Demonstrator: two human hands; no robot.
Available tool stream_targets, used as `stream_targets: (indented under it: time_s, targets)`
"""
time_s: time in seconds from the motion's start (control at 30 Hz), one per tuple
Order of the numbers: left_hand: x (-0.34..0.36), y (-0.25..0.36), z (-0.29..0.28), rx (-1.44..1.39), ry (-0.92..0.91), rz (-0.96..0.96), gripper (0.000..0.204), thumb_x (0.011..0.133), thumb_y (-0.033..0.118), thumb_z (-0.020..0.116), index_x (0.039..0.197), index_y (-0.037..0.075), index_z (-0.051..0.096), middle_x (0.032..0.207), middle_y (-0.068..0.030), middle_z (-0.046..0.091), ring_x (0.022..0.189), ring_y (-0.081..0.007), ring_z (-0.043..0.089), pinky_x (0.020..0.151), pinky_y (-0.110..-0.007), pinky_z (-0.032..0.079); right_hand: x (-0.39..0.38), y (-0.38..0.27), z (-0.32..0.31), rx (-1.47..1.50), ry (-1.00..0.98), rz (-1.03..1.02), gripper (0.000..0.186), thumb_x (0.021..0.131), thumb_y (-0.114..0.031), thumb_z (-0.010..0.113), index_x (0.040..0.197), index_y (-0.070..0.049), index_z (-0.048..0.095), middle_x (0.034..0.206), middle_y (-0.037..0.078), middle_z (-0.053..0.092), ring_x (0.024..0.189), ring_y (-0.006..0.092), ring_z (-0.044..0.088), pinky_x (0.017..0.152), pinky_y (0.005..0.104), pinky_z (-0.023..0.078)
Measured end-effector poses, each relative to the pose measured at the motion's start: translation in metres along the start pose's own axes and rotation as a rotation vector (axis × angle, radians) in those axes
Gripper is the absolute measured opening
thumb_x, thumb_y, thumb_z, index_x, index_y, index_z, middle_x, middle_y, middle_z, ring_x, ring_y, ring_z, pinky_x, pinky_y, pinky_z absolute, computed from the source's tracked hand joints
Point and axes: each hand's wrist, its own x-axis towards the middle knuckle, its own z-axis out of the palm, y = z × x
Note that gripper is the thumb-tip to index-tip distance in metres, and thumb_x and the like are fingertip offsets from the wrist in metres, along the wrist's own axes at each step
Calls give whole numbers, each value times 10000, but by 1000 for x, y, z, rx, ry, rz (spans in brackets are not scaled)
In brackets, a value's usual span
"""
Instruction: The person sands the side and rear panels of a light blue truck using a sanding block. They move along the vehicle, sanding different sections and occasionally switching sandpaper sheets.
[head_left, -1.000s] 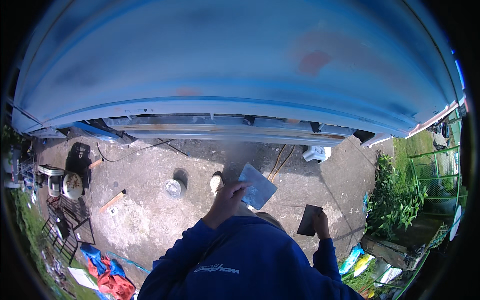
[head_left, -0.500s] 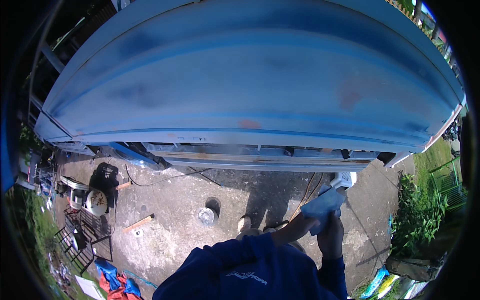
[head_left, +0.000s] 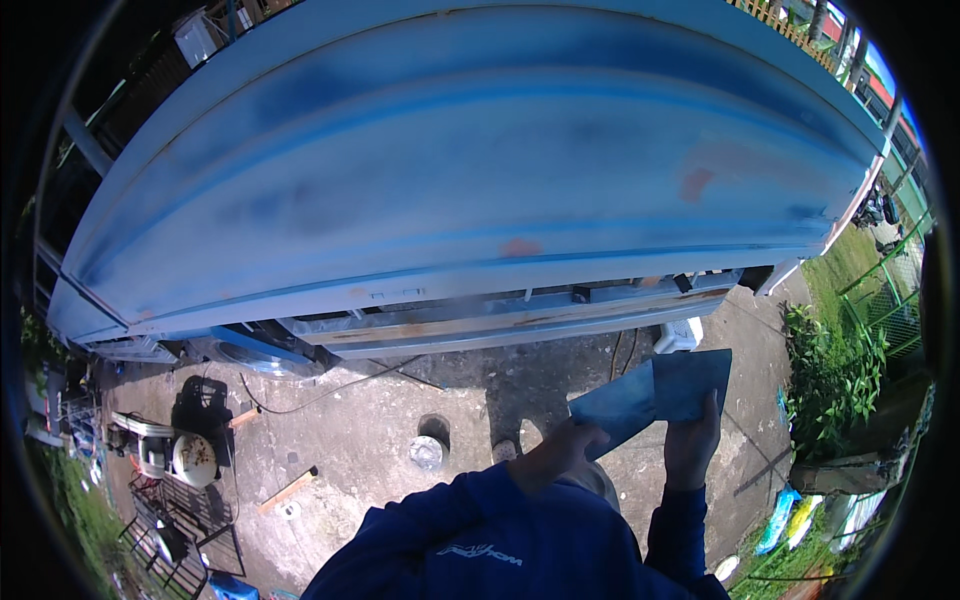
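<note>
- Two thin, flat plates are up before me: the left plate (head_left: pixel 618 408) in my left hand (head_left: pixel 560 452), the right plate (head_left: pixel 688 385) in my right hand (head_left: pixel 692 447).
- My left hand is closed on the near end of the left plate, thumb at its edge; the other fingers go out of sight underneath, so I can't tell how they are spread.
- My right hand pinches the right plate by its near edge, thumb up along the face, the rest of the fingers hidden behind.
- Both plates come together beyond and between my hands, the right plate's left edge at the far end of the left plate. I can't tell whether they touch or one only passes in front.
- To work one against the other well, I'd steady the left plate and let the right wrist do the moving, edge laid evenly along the face so a corner doesn't dig in.
- A light, firm pinch should do; too loose, I think, and a plate could twist. Whether anything coats the faces is too blurred to say.
- Beyond both hands stretches the big blue-grey panel (head_left: pixel 480 170); I'd keep the plates' corners off it.
- Left of my left hand, a bucket (head_left: pixel 427 453) stands on the ground (head_left: pixel 330 430); just past the right plate is a white plastic thing (head_left: pixel 680 334), worth not knocking.
</note>
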Motion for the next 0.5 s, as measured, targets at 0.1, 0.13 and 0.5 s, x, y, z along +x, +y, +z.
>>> stream_targets:
  time_s: [0.1,0.13,0.5]
  targets:
    - [-6,33,-5,313,-46,59,366,909,81,607,1263,-10,586,1190,-89,618,1135,-157,563,958,-336,482,-11,-8,2,-563,-75,-285,365,1008,-164,550,1349,-36,580,1395,139,582,1268,287,579,1060,422,474]
    - [5,23,-8,204,-78,121,472,901,71,597,1355,-10,496,1256,-98,591,1155,-161,561,987,-330,472,-18,-12,21,-812,-105,-397,373,972,-112,586,1336,-29,592,1401,151,580,1268,312,581,1062,422,475]
    - [-5,15,-7,213,-309,218,595,1002,9,457,1569,51,281,1484,-138,459,1364,-219,485,1133,-355,437,-62,-12,74,-1311,-713,-760,493,840,-61,721,1318,-39,601,1352,147,617,1208,327,631,1019,443,527]
